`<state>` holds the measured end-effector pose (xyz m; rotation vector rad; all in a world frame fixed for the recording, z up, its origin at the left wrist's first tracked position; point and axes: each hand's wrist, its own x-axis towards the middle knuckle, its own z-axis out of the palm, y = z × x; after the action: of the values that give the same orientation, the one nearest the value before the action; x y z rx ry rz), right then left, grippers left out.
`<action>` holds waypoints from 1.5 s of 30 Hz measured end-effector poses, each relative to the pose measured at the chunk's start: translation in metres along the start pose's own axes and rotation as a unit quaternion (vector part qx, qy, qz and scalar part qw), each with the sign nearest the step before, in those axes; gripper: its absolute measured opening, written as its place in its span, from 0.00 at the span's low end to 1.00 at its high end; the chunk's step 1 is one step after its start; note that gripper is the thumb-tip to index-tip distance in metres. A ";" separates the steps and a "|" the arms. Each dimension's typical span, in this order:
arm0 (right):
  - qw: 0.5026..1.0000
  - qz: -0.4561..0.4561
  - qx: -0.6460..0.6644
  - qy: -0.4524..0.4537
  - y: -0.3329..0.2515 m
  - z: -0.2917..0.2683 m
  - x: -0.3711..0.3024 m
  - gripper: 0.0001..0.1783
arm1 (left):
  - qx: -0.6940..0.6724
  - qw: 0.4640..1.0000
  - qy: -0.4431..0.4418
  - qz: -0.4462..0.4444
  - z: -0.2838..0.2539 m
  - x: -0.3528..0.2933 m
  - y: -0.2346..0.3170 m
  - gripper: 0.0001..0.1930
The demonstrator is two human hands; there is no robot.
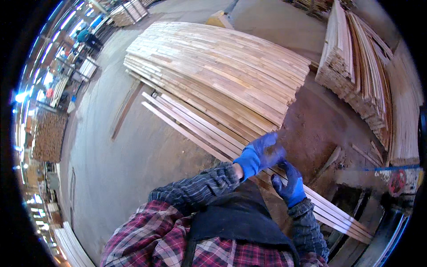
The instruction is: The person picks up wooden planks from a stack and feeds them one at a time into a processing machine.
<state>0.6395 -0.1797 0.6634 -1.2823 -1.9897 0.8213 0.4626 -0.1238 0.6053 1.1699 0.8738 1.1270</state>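
My left hand, in a blue glove with darker fingertips, reaches across in front of me near the end of a board stack. Its fingers look stretched and apart, somewhat blurred, with nothing visible in them. Close by on the right, my right hand wears the same kind of glove; its thumb stands away from the fingers and it holds nothing I can see. Long, pale wooden strips run diagonally beneath both hands, from the left to the lower right. Beyond them lies the wide stack of wooden boards.
Tall bundles of boards stand at the far right. Beside me on the right is a machine part with a red round piece. Wood scraps lie on the floor. A person stands far off at the upper left, near more stacked timber.
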 end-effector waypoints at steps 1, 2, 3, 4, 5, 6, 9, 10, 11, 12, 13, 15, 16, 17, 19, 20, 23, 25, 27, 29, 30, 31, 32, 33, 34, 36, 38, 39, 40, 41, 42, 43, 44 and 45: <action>1.000 -0.009 0.016 0.023 -0.014 0.000 0.007 0.24 | -0.076 0.994 0.056 -0.056 -0.002 0.003 -0.010 0.29; 0.999 0.023 0.036 -0.009 -0.022 -0.003 0.011 0.21 | -0.160 0.975 0.113 -0.103 0.005 0.013 0.003 0.27; 0.996 0.055 0.055 -0.041 -0.030 -0.005 0.015 0.19 | -0.119 0.969 0.157 -0.151 0.013 0.022 0.018 0.26; 0.991 0.082 0.078 -0.073 -0.040 -0.001 0.020 0.16 | -0.073 0.957 0.202 -0.196 0.016 0.026 0.037 0.26; 0.991 0.069 0.092 -0.067 -0.050 0.007 0.028 0.11 | -0.105 0.962 0.178 -0.177 0.013 0.030 0.016 0.26; 0.992 0.067 0.071 -0.074 -0.049 0.009 0.032 0.10 | -0.140 0.965 0.151 -0.160 0.014 0.034 0.017 0.27; 0.997 -0.015 -0.010 -0.072 -0.042 0.016 0.035 0.08 | -0.222 0.938 0.073 -0.256 0.012 0.034 0.020 0.35; 0.994 -0.046 -0.005 -0.100 -0.040 0.015 0.035 0.07 | -0.264 0.931 0.049 -0.246 0.011 0.031 0.021 0.38; 0.989 -0.077 -0.001 -0.126 -0.041 0.011 0.037 0.06 | -0.306 0.922 0.023 -0.236 0.012 0.027 0.022 0.41; 0.982 -0.110 0.008 -0.155 -0.045 0.008 0.039 0.05 | -0.345 0.911 0.004 -0.224 0.011 0.022 0.036 0.45; 0.967 -0.160 0.066 -0.187 -0.058 0.009 0.040 0.04 | -0.323 0.932 0.015 -0.161 0.013 0.022 0.039 0.49; 0.918 -0.256 0.176 -0.247 -0.088 0.017 0.042 0.03 | -0.278 0.957 0.056 -0.054 0.014 0.029 0.045 0.53; 0.939 -0.192 0.186 -0.217 -0.085 0.016 0.038 0.02 | -0.270 0.960 0.069 -0.024 0.008 0.033 0.048 0.52; 0.954 -0.128 0.195 -0.186 -0.079 0.013 0.030 0.02 | -0.262 0.961 0.084 0.005 0.003 0.035 0.052 0.51; 0.978 -0.054 0.200 0.003 -0.052 0.014 0.017 0.03 | -0.276 0.955 0.098 0.052 -0.011 0.045 0.072 0.48; 0.998 0.016 0.053 0.038 -0.037 0.002 0.010 0.09 | -0.298 0.947 0.102 0.063 -0.020 0.047 0.080 0.47; 0.989 0.021 -0.124 0.073 -0.027 -0.003 -0.006 0.14 | 0.105 0.967 0.210 0.102 -0.069 0.035 0.071 0.43; 0.989 -0.016 -0.143 0.022 -0.003 0.001 -0.023 0.16 | 0.177 0.936 0.278 0.122 -0.119 0.019 0.043 0.46; 0.985 0.088 -0.146 -0.006 0.022 -0.010 -0.045 0.16 | 0.065 0.930 0.352 0.081 -0.145 0.001 0.037 0.42; 0.972 0.142 -0.181 -0.041 0.050 -0.028 -0.074 0.14 | -0.020 0.929 0.355 0.098 -0.193 -0.033 -0.003 0.42; 0.964 0.144 -0.217 -0.056 0.061 -0.035 -0.084 0.13 | -0.073 0.922 0.372 0.084 -0.207 -0.049 -0.013 0.41; 0.966 0.185 -0.175 -0.034 0.044 -0.040 -0.077 0.12 | -0.095 0.908 0.409 0.009 -0.212 -0.064 -0.014 0.41; 0.961 0.207 -0.179 -0.044 0.046 -0.040 -0.077 0.12 | -0.127 0.888 0.438 -0.060 -0.215 -0.075 -0.015 0.41; 0.956 0.227 -0.179 -0.055 0.051 -0.040 -0.080 0.13 | -0.099 0.873 0.456 -0.139 -0.225 -0.086 -0.018 0.41; 0.948 0.250 -0.185 -0.066 0.057 -0.041 -0.086 0.13 | -0.093 0.857 0.473 -0.183 -0.228 -0.088 -0.023 0.40; 0.940 0.298 -0.119 -0.114 0.066 -0.026 -0.085 0.14 | -0.098 0.825 0.505 -0.235 -0.232 -0.083 -0.026 0.40; 0.932 0.288 -0.103 -0.194 0.059 -0.007 -0.052 0.13 | -0.107 0.827 0.507 -0.216 -0.244 -0.083 -0.036 0.39; 0.914 0.321 -0.080 -0.237 0.077 0.000 -0.049 0.14 | -0.116 0.847 0.483 -0.190 -0.256 -0.084 -0.056 0.40; 0.911 0.334 -0.052 -0.237 0.083 0.012 -0.036 0.15 | -0.114 0.858 0.466 -0.185 -0.270 -0.081 -0.071 0.40; 0.907 0.348 -0.023 -0.236 0.088 0.023 -0.016 0.17 | -0.111 0.867 0.450 -0.180 -0.283 -0.080 -0.085 0.40; 0.901 0.362 0.003 -0.238 0.093 0.035 0.006 0.18 | -0.106 0.868 0.441 -0.202 -0.297 -0.075 -0.098 0.40; 0.905 0.356 0.025 -0.229 0.103 0.050 0.022 0.20 | -0.110 0.872 0.425 -0.215 -0.309 -0.066 -0.112 0.40; 0.909 0.350 0.043 -0.223 0.116 0.066 0.038 0.22 | -0.116 0.875 0.410 -0.229 -0.322 -0.058 -0.127 0.40; 0.912 0.344 0.060 -0.216 0.136 0.082 0.053 0.25 | -0.135 0.878 0.393 -0.237 -0.336 -0.049 -0.142 0.40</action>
<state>0.6314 -0.0988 0.5173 -1.8854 -1.7392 1.6568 0.1613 -0.0916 0.3956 0.1931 1.4650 1.2562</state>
